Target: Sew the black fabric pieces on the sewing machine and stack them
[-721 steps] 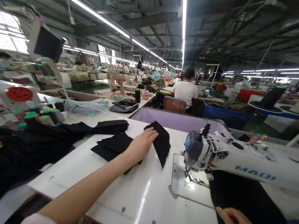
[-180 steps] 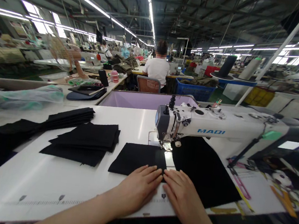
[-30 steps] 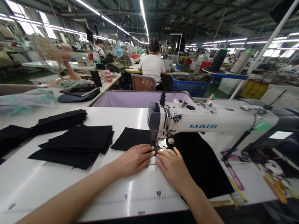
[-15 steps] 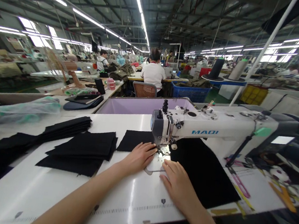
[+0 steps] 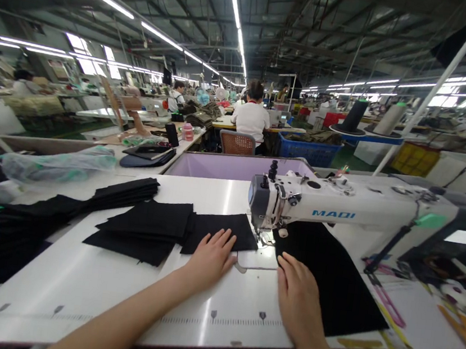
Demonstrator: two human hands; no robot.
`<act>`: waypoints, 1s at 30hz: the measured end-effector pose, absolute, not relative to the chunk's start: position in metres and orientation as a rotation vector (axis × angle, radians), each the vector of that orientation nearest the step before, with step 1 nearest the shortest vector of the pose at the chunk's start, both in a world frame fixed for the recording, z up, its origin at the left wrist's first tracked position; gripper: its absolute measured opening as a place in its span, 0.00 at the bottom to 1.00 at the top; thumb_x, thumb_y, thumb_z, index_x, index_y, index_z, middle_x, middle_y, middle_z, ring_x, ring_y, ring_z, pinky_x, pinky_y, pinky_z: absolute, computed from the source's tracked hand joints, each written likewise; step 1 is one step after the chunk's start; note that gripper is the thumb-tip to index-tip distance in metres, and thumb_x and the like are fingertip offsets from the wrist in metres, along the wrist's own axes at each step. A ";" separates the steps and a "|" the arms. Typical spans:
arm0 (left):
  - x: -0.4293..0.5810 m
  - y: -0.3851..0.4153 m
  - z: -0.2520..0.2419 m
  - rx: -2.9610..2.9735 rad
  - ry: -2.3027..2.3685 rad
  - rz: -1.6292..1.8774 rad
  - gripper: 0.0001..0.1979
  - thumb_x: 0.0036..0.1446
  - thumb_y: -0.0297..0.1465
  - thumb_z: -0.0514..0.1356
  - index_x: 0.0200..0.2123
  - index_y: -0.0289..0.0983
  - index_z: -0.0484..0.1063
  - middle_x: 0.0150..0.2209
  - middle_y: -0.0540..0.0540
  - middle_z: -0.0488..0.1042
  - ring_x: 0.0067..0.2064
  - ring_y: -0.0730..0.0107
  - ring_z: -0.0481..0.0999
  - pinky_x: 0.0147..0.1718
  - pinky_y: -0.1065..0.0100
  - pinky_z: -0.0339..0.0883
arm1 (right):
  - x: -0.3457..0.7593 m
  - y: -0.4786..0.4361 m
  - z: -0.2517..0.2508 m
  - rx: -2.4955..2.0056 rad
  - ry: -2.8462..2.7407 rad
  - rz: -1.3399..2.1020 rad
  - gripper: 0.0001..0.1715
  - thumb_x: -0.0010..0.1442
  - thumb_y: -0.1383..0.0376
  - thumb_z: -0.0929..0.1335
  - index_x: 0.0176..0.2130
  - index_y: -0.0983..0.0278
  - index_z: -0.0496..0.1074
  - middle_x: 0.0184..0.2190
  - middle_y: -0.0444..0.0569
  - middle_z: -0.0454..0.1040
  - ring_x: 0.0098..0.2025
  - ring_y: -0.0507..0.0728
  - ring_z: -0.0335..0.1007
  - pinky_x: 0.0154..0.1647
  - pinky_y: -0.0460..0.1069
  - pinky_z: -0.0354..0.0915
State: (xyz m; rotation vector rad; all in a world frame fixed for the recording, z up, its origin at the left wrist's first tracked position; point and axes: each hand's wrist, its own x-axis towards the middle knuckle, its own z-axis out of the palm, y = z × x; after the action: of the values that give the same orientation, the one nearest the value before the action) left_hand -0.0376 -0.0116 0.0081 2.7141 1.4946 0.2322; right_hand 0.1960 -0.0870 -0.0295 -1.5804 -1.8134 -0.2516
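Note:
My left hand (image 5: 212, 258) lies on the near edge of a small black fabric piece (image 5: 220, 227), its fingers stretched out and slightly apart. This piece reaches to the needle area of a white sewing machine (image 5: 331, 201). Right of the needle, a larger black fabric panel (image 5: 331, 277) lies flat under the machine arm. The fingertips of my right hand (image 5: 297, 290) rest on that panel's left edge, fingers extended and thumb lower down. Left of my left hand sits a stack of black fabric pieces (image 5: 144, 226), touching the small piece.
More black fabric (image 5: 126, 192) is heaped along the table's left side. A lilac bin (image 5: 217, 167) stands behind the table. Pink snips (image 5: 390, 307) and yellow tape lie at the right. Thread cones (image 5: 354, 116) stand behind the machine. A person in white (image 5: 251, 120) sits farther back.
My left hand has drawn the small black piece toward me and come away from the needle. My right hand has moved right, onto the panel's edge. The view has turned slightly left.

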 end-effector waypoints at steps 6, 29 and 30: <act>-0.055 -0.021 0.020 2.745 1.394 0.233 0.25 0.59 0.24 0.52 0.60 0.33 0.69 0.63 0.35 0.67 0.63 0.50 0.68 0.60 0.51 0.64 | 0.198 -0.091 -0.028 -1.694 -1.755 -0.262 0.16 0.69 0.62 0.59 0.49 0.63 0.71 0.49 0.56 0.74 0.51 0.66 0.69 0.48 0.62 0.65; -0.226 -0.002 0.039 2.560 1.921 -0.001 0.29 0.62 0.43 0.52 0.63 0.38 0.66 0.65 0.39 0.63 0.67 0.40 0.60 0.61 0.33 0.53 | 0.254 -0.090 0.008 -1.898 -1.461 0.631 0.22 0.57 0.46 0.64 0.25 0.59 0.69 0.23 0.44 0.72 0.27 0.57 0.68 0.29 0.51 0.59; -0.214 -0.005 0.042 2.593 1.894 0.081 0.30 0.62 0.45 0.53 0.64 0.37 0.66 0.66 0.38 0.63 0.68 0.41 0.58 0.62 0.33 0.51 | 0.257 -0.090 0.011 -1.883 -1.421 0.606 0.23 0.57 0.45 0.63 0.25 0.59 0.69 0.23 0.45 0.72 0.27 0.58 0.68 0.30 0.51 0.60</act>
State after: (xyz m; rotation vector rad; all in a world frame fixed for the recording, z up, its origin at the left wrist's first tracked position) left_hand -0.2138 -0.0048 0.0418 2.5934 1.8940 0.0810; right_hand 0.2573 -0.0896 0.0115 -1.8827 -1.4205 0.6059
